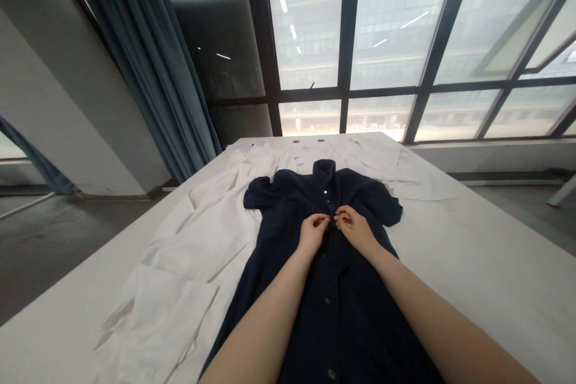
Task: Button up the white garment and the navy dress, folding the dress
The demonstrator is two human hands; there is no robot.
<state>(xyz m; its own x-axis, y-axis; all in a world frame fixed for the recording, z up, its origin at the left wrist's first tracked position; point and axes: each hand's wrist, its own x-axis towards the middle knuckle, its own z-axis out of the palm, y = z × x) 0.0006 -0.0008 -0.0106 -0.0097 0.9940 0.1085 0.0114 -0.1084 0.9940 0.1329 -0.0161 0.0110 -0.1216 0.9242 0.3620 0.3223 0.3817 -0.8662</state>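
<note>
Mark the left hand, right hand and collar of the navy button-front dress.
left hand (312, 234), head view, on the back of the hand
right hand (354, 229), head view, on the back of the hand
collar of the navy button-front dress (324, 169), head view, on the middle of the upright collar

White cloth (180, 240) blocks left of dress (328, 312); right open.

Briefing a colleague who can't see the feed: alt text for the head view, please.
The left hand and right hand meet at the button placket of a navy short-sleeved shirt dress laid flat on a white table. Rumpled white cloth lies beside it, and tall dark-framed windows fill the background.
</note>
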